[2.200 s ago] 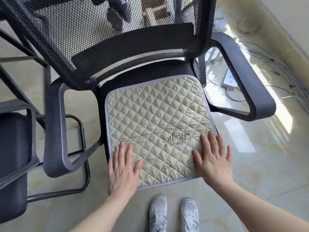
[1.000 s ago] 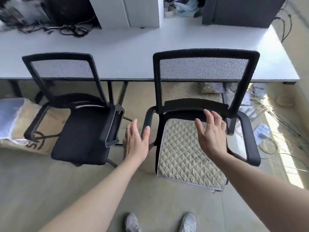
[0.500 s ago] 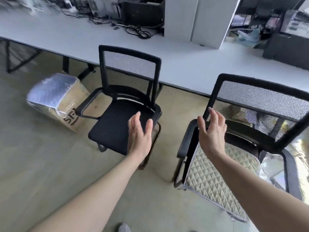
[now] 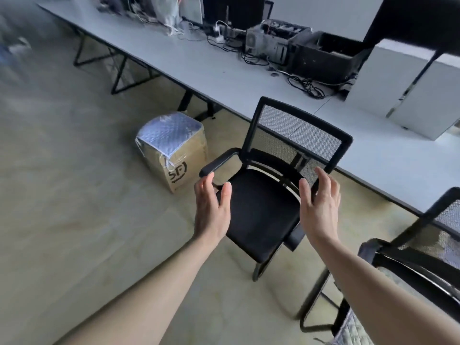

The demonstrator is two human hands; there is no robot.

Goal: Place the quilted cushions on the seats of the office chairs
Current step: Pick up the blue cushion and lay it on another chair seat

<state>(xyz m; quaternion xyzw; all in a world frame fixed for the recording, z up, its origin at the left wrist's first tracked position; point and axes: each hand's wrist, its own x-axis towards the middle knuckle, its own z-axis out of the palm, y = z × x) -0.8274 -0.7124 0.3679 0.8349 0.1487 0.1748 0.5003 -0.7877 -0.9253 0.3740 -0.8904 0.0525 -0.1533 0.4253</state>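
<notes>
- Currently both hands are empty: left hand and right hand are held out with palms facing each other, fingers spread and nearly straight, nothing gripped.
- Both hands are seen in front of the bare mesh-back office chair, left one near its left armrest, right one near the lower corner of the mesh back; contact cannot be confirmed.
- Seat of that chair is uncovered, so this one is judged as not yet done.
- One quilted cushion is visible only as a corner at the bottom right, well apart from the bare chair, lying on the seat of a second office chair that is cut off by the frame edge.
- No spare cushion is visible; its source cannot be told.
- Taped cardboard box sits on the floor just left of the bare chair; contents unknown.
- Long white desk runs behind the bare chair, with computer cases and cables on it.
- Handling, as a judgement: cushion is expected to be light, thin, floppy, not fragile; it would sag if pinched at one point.
- Two adjacent corners or opposite edges should be taken, one per hand, then laid flat and pressed smooth.
</notes>
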